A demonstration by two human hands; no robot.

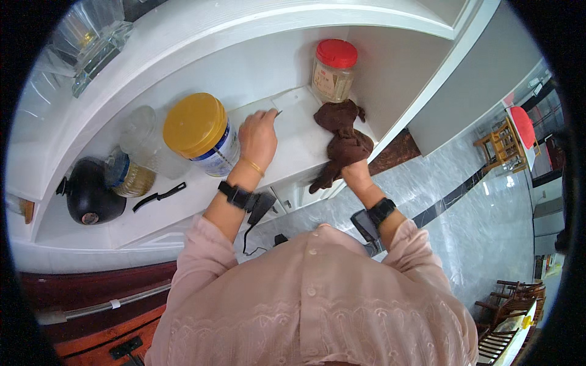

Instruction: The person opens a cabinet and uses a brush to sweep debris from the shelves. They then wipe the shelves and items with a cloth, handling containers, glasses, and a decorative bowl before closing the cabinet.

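Observation:
A dark brown cloth (345,144) is bunched in my right hand (358,176), which it mostly hides. Part of the cloth rests on the white shelf (300,137), and one end hangs past the front edge. My left hand (258,137) is over the shelf beside a large tub (196,126) with a yellow lid. Between its fingertips a small, thin dark object (279,113) pokes out, too small to identify. Behind the cloth, in the corner, stands a clear plastic jar (332,82) with a red lid and a label bearing writing.
Left on the shelf are a folding-type black-handled knife (159,196), a glass jar (132,178) with a blue lid, a clear plastic container (158,151) and a round black vessel (94,192). A side panel (393,78) closes the right. Wooden chairs (503,145) stand farther off.

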